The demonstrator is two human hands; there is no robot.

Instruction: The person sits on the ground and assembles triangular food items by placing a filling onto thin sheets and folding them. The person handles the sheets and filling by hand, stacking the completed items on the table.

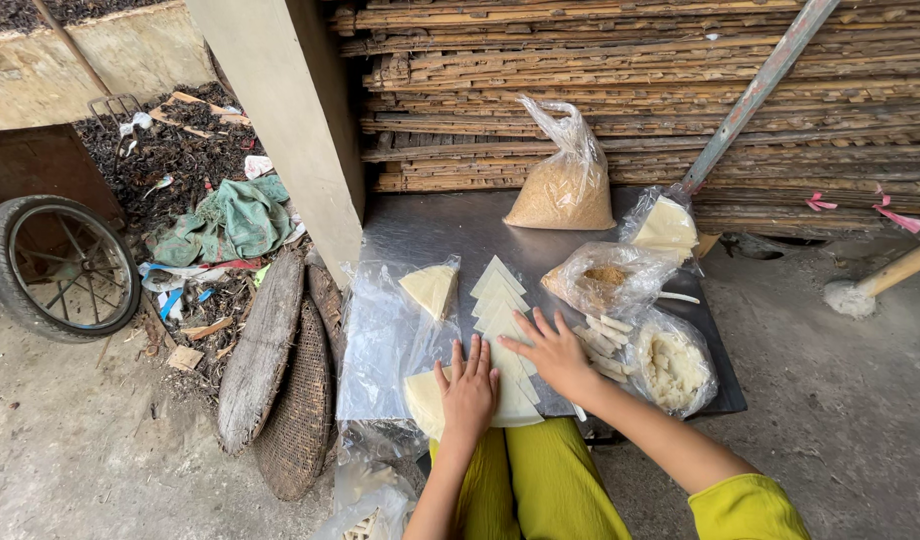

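My left hand (468, 392) lies flat, fingers together, on the near end of a row of pale triangular wrapper sheets (499, 290) spread on a metal table (420, 225). Just to the right, my right hand (552, 350) presses flat on the same row with its fingers spread. A separate stack of triangular sheets (432, 288) rests on a clear plastic sheet (380, 345) to the left. Neither hand grips anything.
A bag of brown crumbs (565, 190) stands at the back, with smaller bags (608, 278) of filling, white strips (605, 335) and a bag of white dough (672, 365) to the right. Bamboo mats (630, 60) are stacked behind. Woven baskets (295, 400) and a wheel (60, 265) stand left.
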